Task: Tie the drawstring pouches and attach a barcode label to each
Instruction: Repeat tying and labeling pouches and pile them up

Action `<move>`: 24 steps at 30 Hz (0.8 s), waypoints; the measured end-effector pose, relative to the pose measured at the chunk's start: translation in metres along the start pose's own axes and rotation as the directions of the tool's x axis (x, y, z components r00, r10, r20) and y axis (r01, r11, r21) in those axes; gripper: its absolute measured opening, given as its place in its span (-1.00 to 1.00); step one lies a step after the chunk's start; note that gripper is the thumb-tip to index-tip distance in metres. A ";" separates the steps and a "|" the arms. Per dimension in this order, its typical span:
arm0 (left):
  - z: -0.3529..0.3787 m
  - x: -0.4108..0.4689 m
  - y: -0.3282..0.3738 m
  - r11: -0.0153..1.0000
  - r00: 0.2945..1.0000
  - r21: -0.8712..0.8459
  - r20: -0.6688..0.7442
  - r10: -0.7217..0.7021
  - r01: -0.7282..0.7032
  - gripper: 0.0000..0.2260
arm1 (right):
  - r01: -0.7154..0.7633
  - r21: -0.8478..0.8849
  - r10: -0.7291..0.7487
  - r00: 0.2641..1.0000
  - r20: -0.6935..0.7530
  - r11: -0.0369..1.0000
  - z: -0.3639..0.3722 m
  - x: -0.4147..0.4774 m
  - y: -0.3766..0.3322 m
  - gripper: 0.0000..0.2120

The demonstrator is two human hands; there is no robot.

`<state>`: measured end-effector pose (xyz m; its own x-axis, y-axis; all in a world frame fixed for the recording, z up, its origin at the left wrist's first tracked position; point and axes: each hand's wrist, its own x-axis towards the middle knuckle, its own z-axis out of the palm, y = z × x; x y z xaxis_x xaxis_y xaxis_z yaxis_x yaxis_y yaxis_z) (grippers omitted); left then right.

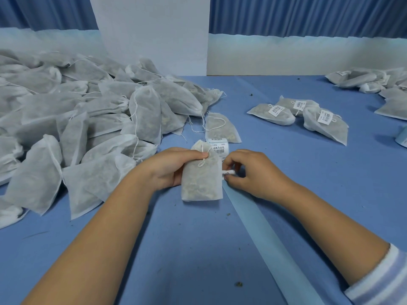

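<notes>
Blue table (286,172): left hand (174,168) grips tied pouch (201,181), right hand (248,172) pinches label (228,172); peel cleanly, press flat near knot.

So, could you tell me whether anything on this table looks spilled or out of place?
Only small things: dark crumbs lie scattered on the blue table, one near the front, others farther back, perhaps filling spilled from pouches. Nothing else stands out.

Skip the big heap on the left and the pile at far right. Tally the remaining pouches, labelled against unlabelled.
Labelled pouches: 3
Unlabelled pouches: 2, one lying by the label roll, one gripped by the left hand
Total: 5
The label pinched by the right hand is not yet on a pouch.
</notes>
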<state>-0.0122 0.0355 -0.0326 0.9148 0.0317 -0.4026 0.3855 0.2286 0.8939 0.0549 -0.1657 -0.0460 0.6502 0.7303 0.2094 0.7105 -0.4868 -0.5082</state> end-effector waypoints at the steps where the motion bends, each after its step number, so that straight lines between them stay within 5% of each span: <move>1: 0.000 0.000 0.000 1.000 1.000 -0.004 0.001 -0.002 0.002 -0.92 | 0.003 0.006 -0.003 1.000 -0.002 1.000 0.000 0.000 -0.001 -0.82; 9: 0.000 -0.001 0.000 1.000 1.000 0.004 0.014 -0.011 0.011 -0.91 | 0.014 0.015 -0.014 1.000 -0.016 1.000 0.001 0.000 -0.002 -0.76; 24: -0.002 0.000 0.000 1.000 1.000 0.015 0.000 -0.006 0.006 -0.92 | 0.004 -0.061 -0.009 0.996 -0.094 0.998 -0.004 -0.004 -0.005 -0.95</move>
<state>-0.0119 0.0371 -0.0329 0.9126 0.0304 -0.4077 0.3924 0.2144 0.8945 0.0499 -0.1676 -0.0412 0.6659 0.6867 0.2915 0.7280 -0.5127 -0.4551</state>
